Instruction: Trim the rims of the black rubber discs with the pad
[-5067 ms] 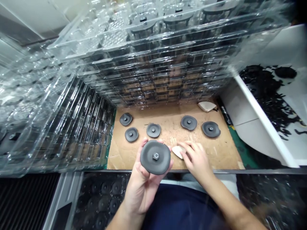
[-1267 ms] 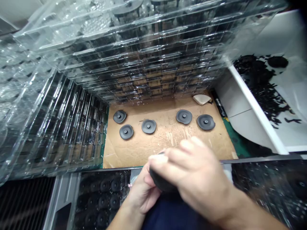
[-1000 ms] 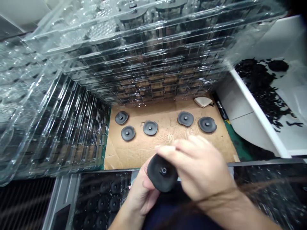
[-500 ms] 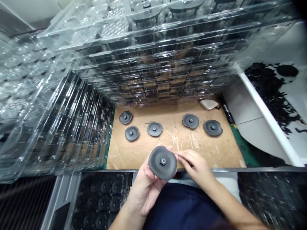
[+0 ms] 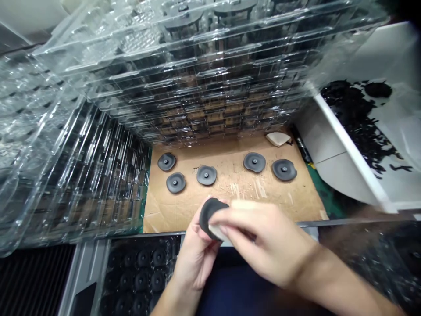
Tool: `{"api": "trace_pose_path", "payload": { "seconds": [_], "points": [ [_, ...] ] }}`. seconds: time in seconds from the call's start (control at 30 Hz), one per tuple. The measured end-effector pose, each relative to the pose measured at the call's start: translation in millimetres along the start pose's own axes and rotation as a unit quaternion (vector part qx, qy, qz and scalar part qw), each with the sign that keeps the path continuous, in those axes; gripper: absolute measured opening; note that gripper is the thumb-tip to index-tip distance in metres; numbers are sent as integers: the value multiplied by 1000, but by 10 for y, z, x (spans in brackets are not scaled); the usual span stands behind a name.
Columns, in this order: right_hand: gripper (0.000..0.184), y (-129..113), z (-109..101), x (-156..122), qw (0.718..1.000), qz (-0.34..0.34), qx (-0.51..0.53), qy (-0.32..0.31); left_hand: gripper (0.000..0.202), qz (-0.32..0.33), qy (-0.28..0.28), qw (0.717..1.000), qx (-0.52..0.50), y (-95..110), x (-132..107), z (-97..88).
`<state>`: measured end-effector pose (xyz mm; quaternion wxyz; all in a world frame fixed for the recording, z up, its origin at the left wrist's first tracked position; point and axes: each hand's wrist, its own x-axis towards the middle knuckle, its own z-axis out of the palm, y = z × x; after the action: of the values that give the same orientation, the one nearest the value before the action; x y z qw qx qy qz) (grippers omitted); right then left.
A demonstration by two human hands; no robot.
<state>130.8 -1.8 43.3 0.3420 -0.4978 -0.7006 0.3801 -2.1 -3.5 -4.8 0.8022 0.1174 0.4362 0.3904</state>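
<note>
My left hand (image 5: pixel 197 248) grips a dark grey rounded disc (image 5: pixel 210 213) by its edge, tilted above the front edge of the cardboard. Across the disc's face lies my right hand (image 5: pixel 253 232), fingers pinched round a small whitish pad (image 5: pixel 217 231) that presses on the disc. The pad is mostly hidden under the fingers, and the disc's centre is covered. Beyond the hands, several similar discs with a small central stub rest on the cardboard (image 5: pixel 230 191): one disc (image 5: pixel 206 175) near the middle, another disc (image 5: pixel 254 162) to its right.
Tall stacks of clear plastic trays (image 5: pixel 204 87) wall in the back and left. A whitish wedge (image 5: pixel 278 139) and a black pen-like tool (image 5: pixel 301 145) lie at the back right. Beyond a white box wall (image 5: pixel 348 149) are black scraps (image 5: pixel 351 118). A tray of dark discs (image 5: pixel 141 276) sits below left.
My right hand has moved left over the disc and now presses the whitish pad on its face. The disc has tilted in my left hand. The view has shifted slightly.
</note>
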Motion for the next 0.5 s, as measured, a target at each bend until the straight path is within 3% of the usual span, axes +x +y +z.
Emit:
{"api": "trace_pose_path", "payload": {
  "seconds": [0.1,0.13,0.27,0.4,0.5],
  "points": [
    [25,49,66,28,993,-45,3,112,41,-11,-17,1000,5,41,-19,37],
    [26,48,62,20,993,-47,28,108,42,-14,-22,1000,4,55,-27,43],
    [24,3,-130,-115,994,15,108,-27,62,-21,-27,999,0,86,-44,5],
    [22,-31,-337,-249,998,61,12,13,61,-15,-36,999,-10,70,-24,21],
    [21,-30,-336,-202,990,17,-107,86,57,1,-38,999,-25,89,-15,113]
  ]
}}
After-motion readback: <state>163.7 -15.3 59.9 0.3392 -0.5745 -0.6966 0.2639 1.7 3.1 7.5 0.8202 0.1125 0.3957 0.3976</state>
